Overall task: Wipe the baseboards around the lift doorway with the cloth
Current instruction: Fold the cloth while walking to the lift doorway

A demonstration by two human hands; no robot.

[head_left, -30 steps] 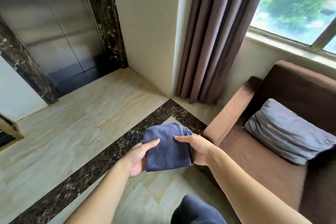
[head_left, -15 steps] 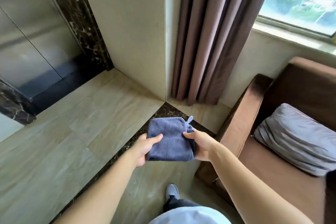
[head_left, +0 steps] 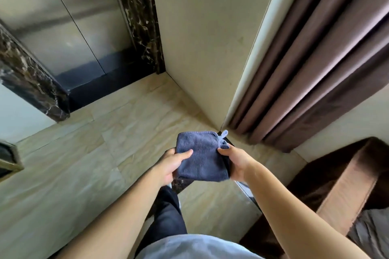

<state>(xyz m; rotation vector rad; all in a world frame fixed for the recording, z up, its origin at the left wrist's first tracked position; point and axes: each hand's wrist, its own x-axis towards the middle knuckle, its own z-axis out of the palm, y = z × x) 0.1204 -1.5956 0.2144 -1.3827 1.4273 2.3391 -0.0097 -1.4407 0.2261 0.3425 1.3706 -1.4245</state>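
Both hands, left and right, pinching folded cloth. Wiping not started; next, crouch to doorway base.

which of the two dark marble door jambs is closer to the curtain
The right-hand marble jamb, standing between the steel lift doors and the cream wall that runs toward the brown curtain. The other jamb stands across the doorway, at the frame's left edge.

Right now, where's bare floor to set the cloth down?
Bare tile floor lies between the lift doorway and the hands' left side. Crowded right: curtain and brown sofa. Both left hand and right hand hold the cloth.
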